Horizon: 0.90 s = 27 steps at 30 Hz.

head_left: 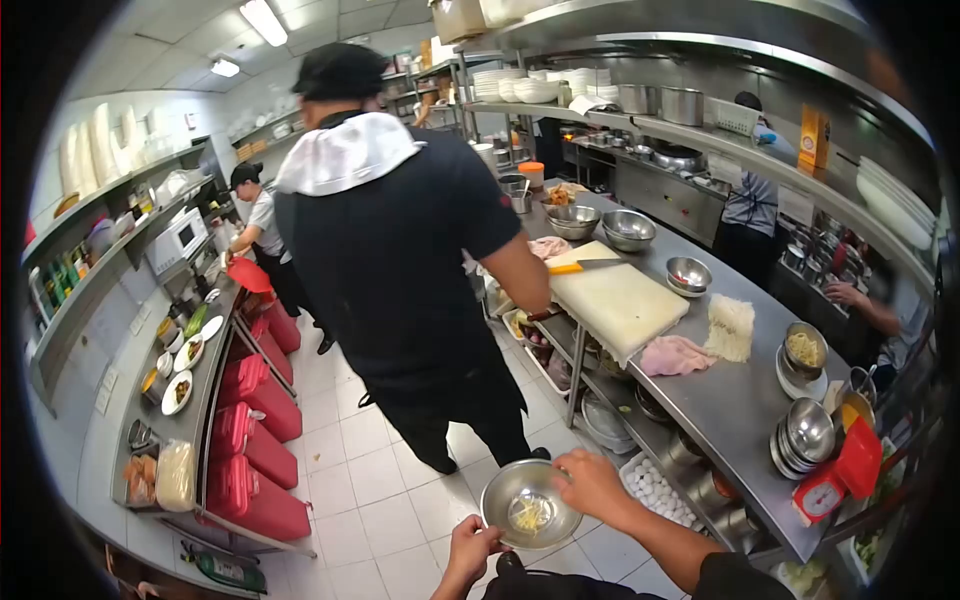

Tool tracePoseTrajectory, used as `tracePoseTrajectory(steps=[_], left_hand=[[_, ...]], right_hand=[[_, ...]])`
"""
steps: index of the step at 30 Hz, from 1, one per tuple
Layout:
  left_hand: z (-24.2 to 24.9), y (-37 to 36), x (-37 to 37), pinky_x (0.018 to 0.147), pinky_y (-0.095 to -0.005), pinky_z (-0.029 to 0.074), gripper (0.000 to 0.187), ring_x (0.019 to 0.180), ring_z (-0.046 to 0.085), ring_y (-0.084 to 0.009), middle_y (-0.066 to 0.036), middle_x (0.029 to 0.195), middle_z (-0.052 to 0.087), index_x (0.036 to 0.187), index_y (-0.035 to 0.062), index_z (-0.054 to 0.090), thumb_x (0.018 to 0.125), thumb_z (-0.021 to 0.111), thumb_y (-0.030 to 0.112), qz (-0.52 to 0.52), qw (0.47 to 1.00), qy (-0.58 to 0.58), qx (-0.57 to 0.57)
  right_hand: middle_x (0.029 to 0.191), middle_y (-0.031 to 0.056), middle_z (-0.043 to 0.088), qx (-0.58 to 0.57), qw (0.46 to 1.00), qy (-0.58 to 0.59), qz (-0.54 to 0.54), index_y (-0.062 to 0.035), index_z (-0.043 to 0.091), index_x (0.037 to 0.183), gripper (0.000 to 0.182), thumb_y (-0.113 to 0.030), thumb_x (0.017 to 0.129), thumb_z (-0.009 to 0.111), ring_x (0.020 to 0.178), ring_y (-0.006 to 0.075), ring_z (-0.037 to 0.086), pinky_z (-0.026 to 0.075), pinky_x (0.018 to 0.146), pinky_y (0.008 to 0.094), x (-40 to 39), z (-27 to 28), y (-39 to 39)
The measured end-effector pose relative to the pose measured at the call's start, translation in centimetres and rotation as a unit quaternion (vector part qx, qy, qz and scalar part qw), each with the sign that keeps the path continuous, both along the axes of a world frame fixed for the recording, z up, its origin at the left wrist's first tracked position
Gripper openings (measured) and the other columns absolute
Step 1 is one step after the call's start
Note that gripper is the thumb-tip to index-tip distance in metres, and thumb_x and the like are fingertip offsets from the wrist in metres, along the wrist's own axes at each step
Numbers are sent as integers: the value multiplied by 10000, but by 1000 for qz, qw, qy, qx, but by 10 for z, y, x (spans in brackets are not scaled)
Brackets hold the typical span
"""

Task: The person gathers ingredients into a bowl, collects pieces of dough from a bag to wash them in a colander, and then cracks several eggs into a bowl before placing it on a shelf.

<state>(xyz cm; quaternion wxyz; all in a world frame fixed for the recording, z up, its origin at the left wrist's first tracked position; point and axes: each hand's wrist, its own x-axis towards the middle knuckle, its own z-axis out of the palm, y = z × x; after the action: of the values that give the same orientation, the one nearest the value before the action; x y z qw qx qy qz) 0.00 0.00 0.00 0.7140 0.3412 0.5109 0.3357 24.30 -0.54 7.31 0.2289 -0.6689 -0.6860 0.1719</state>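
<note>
A steel mixing bowl (503,492) is held low in front of me, above the tiled floor. Pale yellow shreds (530,515) lie in its bottom. My left hand (474,546) is closed on the near left rim, thumb over the edge. At the far right rim, my right hand (592,484) has its fingers bent over the edge, gripping the bowl there too.
A person in black (400,230) stands close ahead, beside a steel counter (745,430) with a cutting board (620,305), a yellow-handled knife (580,266), a pink cloth (677,356) and a red scale (818,495). Red bins (255,500) line the left side.
</note>
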Motion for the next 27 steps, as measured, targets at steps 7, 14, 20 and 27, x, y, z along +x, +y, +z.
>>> tracePoseTrajectory(steps=[7,14,20,27], left_hand=[[45,132,9,633,-366,609,166,688,623,-200,-93,789,558,753,21,461,800,608,-40,-63,996,-56,32],[48,219,68,666,-313,598,202,762,654,-195,-102,820,597,768,35,474,852,657,56,-200,976,-87,9],[52,354,146,721,-325,568,291,767,649,-179,-66,856,592,898,-2,555,896,651,272,-322,946,-17,31],[39,528,177,670,-255,501,233,737,595,-117,-53,871,619,984,14,593,881,662,212,-245,929,158,226]], right_hand=[[816,166,633,-32,962,180,-202,14,570,1155,424,-195,801,672,720,269,650,513,637,367,12,17,60],[699,118,605,-23,879,357,-315,50,581,1040,264,-35,791,566,510,176,603,472,464,304,35,8,101],[686,89,611,20,843,388,-373,60,577,974,218,11,762,560,482,141,566,457,418,284,106,-10,179],[750,86,625,34,822,437,-363,52,544,1046,257,47,794,492,520,120,576,455,415,258,198,-8,338]])
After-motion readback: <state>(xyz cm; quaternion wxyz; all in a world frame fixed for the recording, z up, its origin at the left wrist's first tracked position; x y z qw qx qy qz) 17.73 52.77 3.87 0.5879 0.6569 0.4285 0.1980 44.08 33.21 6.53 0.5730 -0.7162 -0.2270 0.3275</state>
